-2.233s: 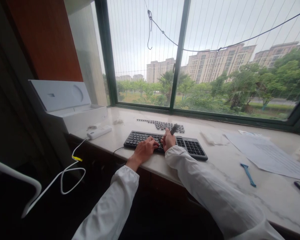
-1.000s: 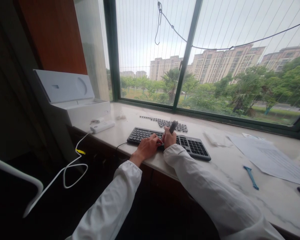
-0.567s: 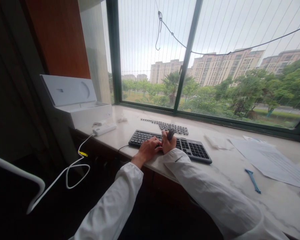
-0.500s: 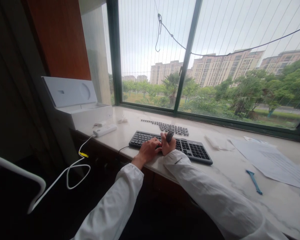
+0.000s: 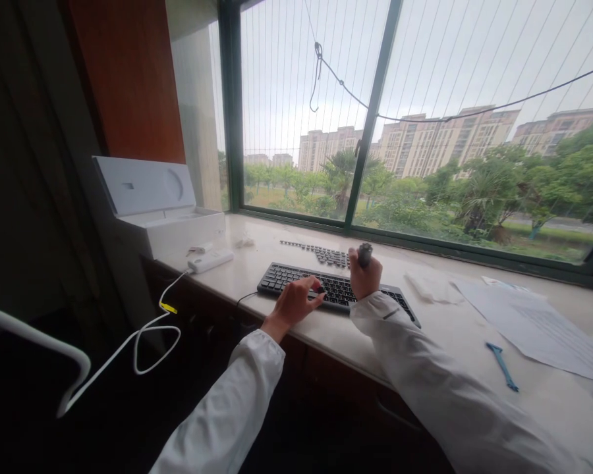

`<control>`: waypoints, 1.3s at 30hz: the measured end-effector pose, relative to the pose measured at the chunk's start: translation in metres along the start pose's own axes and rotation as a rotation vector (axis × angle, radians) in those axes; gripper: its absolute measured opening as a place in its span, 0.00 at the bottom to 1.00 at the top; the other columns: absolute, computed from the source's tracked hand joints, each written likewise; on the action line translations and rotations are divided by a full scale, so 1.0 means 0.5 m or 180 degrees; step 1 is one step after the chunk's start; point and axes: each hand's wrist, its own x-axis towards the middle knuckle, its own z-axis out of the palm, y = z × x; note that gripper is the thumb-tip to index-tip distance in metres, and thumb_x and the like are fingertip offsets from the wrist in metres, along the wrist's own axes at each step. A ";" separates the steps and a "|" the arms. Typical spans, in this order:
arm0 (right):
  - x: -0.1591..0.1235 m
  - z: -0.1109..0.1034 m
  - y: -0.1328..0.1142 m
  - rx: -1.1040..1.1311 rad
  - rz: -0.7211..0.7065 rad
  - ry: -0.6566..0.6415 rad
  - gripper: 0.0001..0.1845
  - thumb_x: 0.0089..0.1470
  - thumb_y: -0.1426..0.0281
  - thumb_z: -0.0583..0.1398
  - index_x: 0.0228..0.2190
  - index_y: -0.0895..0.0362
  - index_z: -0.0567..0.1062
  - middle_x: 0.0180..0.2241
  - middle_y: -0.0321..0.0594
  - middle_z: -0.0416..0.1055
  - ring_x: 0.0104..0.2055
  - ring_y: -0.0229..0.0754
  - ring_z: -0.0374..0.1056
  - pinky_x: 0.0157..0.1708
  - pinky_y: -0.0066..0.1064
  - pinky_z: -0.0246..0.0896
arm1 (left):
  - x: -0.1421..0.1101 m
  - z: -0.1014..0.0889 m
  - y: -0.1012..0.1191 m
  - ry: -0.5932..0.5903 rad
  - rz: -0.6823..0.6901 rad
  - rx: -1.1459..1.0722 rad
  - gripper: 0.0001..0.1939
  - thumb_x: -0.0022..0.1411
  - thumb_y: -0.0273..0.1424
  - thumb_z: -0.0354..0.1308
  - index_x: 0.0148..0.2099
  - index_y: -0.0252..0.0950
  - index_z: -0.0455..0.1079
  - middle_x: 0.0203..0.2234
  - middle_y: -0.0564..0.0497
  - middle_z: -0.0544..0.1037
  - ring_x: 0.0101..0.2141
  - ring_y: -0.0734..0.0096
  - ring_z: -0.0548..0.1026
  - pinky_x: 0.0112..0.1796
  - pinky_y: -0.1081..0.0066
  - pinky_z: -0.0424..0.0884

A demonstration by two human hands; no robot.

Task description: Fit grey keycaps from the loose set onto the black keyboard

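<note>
A black keyboard (image 5: 277, 276) lies along the counter's front edge, with many bare key sockets on its middle and right parts. Over its middle, my left hand (image 5: 295, 303) pinches a small dark keycap (image 5: 321, 288) between thumb and forefinger. My right hand (image 5: 366, 280) is a fist around a tool with a black handle (image 5: 364, 254), its butt pointing up; the working end is hidden. That fist is above the keyboard's right half. Behind the keyboard, loose keycaps (image 5: 326, 255) lie in rows on the counter.
An open white box (image 5: 178, 227) and a white power strip (image 5: 210, 261) with a cable stand at left. To the right lie a plastic bag (image 5: 432, 287), printed paper (image 5: 534, 322) and a blue tool (image 5: 502, 366). A window (image 5: 301, 217) borders the counter's back.
My right hand has moved right and up, away from my left hand, with the black-handled tool. My left hand now shows a keycap at its fingertips. The view has shifted slightly.
</note>
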 end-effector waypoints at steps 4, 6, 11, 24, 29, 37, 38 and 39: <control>0.010 -0.046 0.059 -0.1431 -0.1112 -0.0840 0.13 0.51 0.62 0.54 0.27 0.56 0.75 0.23 0.39 0.72 0.28 0.40 0.66 0.31 0.28 0.55 | -0.001 -0.001 0.004 0.0013 -0.0044 -0.0087 0.08 0.58 0.32 0.56 0.41 0.38 0.69 0.35 0.51 0.76 0.38 0.69 0.74 0.41 0.71 0.68; 0.007 -0.063 0.096 -0.1929 -0.1191 -0.1045 0.12 0.49 0.64 0.55 0.33 0.54 0.76 0.26 0.39 0.74 0.29 0.42 0.68 0.31 0.28 0.55 | -0.001 0.000 0.005 0.0011 -0.0032 -0.0108 0.09 0.59 0.32 0.55 0.42 0.38 0.69 0.36 0.51 0.76 0.38 0.69 0.74 0.41 0.71 0.69; 0.009 -0.077 0.140 -0.2768 -0.0847 -0.1050 0.13 0.51 0.61 0.54 0.32 0.52 0.76 0.24 0.41 0.74 0.27 0.44 0.68 0.28 0.30 0.53 | 0.001 0.002 0.003 0.0158 -0.0066 0.0064 0.10 0.61 0.35 0.53 0.44 0.39 0.68 0.37 0.52 0.76 0.37 0.71 0.74 0.41 0.71 0.68; 0.025 -0.082 0.135 -0.2802 -0.0276 -0.1160 0.13 0.54 0.61 0.55 0.33 0.53 0.77 0.28 0.44 0.74 0.30 0.43 0.68 0.29 0.30 0.54 | 0.241 0.054 -0.129 -0.0782 -0.0452 0.1293 0.11 0.60 0.37 0.53 0.42 0.43 0.74 0.40 0.52 0.77 0.41 0.64 0.73 0.43 0.68 0.67; 0.034 -0.098 0.141 -0.2868 -0.0271 -0.1270 0.14 0.55 0.62 0.53 0.30 0.53 0.76 0.26 0.44 0.73 0.28 0.45 0.68 0.27 0.31 0.53 | 0.317 0.112 -0.182 -0.1296 -0.0690 0.1560 0.10 0.57 0.36 0.56 0.40 0.43 0.75 0.37 0.52 0.79 0.39 0.67 0.74 0.43 0.71 0.67; 0.040 -0.100 0.149 -0.2857 -0.0273 -0.1281 0.15 0.56 0.63 0.51 0.32 0.53 0.77 0.26 0.46 0.73 0.27 0.45 0.68 0.28 0.32 0.54 | 0.365 0.147 -0.220 -0.1511 -0.0488 0.1747 0.09 0.57 0.33 0.57 0.39 0.42 0.75 0.39 0.49 0.78 0.39 0.64 0.74 0.43 0.67 0.66; 0.040 -0.100 0.147 -0.2848 -0.0267 -0.1302 0.15 0.56 0.64 0.51 0.33 0.53 0.77 0.26 0.46 0.73 0.27 0.45 0.68 0.28 0.32 0.54 | 0.368 0.149 -0.221 -0.1539 -0.0462 0.1767 0.09 0.57 0.33 0.57 0.39 0.42 0.75 0.39 0.49 0.78 0.39 0.64 0.74 0.43 0.67 0.66; 0.040 -0.101 0.144 -0.2845 -0.0254 -0.1320 0.15 0.56 0.64 0.51 0.33 0.53 0.77 0.26 0.46 0.73 0.27 0.45 0.68 0.28 0.32 0.54 | 0.370 0.152 -0.222 -0.1564 -0.0440 0.1785 0.09 0.57 0.33 0.56 0.39 0.42 0.75 0.39 0.48 0.78 0.39 0.64 0.74 0.43 0.66 0.66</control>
